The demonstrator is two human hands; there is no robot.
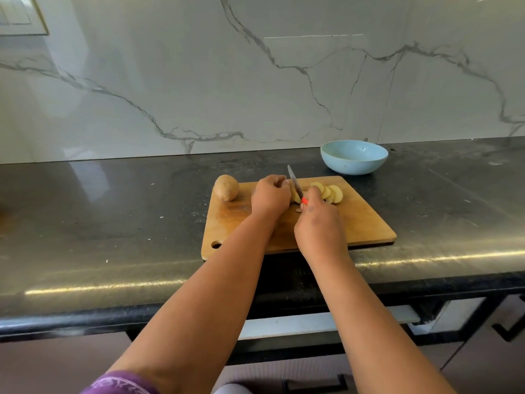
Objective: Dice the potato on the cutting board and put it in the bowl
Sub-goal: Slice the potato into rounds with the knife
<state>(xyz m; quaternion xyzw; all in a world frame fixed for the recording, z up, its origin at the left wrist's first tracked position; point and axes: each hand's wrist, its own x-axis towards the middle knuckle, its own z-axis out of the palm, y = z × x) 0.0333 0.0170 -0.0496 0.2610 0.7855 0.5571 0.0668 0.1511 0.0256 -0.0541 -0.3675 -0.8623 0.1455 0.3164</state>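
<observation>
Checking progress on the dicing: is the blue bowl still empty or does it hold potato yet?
Empty: the blue bowl's visible inside shows no potato; the slices lie on the cutting board.

whole potato (226, 187): 1 | cutting board (355, 223): 1 | bowl (354, 156): 1 | knife (295, 184): 1 | hands: 2

Bare forearms; purple patterned sleeve (119, 383) at left elbow; no rings.

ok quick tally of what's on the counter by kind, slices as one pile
board: 1
bowl: 1
knife: 1
whole potato: 1
part-cut potato: 1
slice pile: 1
Total: 6
</observation>
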